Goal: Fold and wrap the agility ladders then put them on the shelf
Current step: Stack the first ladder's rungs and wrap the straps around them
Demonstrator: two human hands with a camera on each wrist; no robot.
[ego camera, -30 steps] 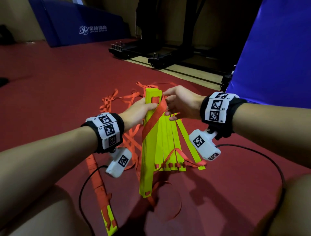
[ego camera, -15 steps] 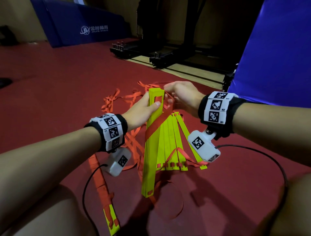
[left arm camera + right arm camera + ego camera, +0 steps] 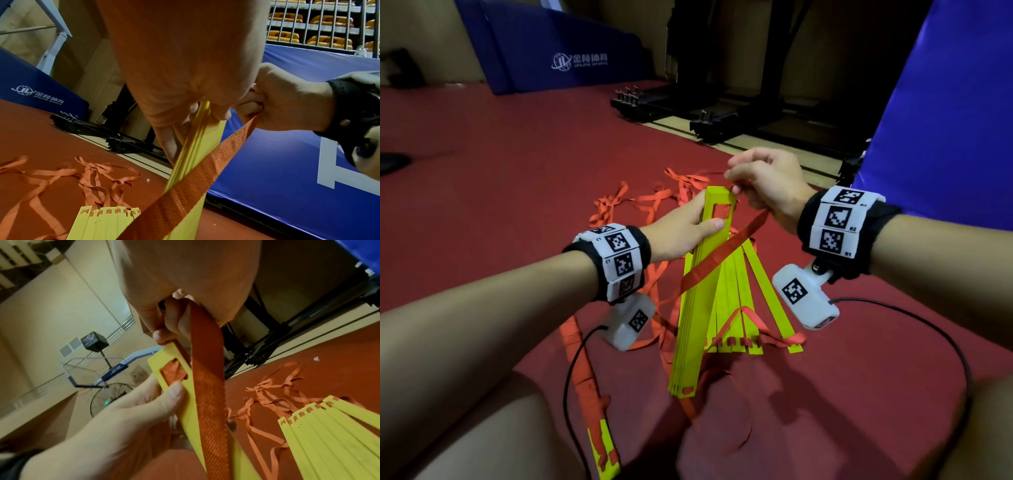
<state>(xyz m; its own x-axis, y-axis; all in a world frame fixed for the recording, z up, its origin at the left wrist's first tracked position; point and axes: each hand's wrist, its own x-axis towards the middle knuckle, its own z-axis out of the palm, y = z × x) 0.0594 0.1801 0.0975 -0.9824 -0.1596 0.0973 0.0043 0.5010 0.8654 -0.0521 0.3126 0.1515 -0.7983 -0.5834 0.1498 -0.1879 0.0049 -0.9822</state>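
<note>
**Strap pulled across the held rung stack**

Left hand (image 3: pixel 681 233) reaches in from the left, thumb flat across the front of the stacked yellow rungs (image 3: pixel 698 308) just under the slot, fingers curled behind: clamped on the stack near its top end. Stack stands tilted, lower end over the red floor (image 3: pixel 500 164) between the knees. Right hand (image 3: pixel 767 185) sits above the stack's top corner, wrist cocked, fingers curled and pinching the orange strap (image 3: pixel 722 260). Strap runs taut and diagonal from that pinch down across the stack's face. Second fan of rungs (image 3: pixel 753 308) lies flat on the floor behind the stack, loose strap tangle (image 3: pixel 654 202) beyond it toward the floor's far edge
</note>
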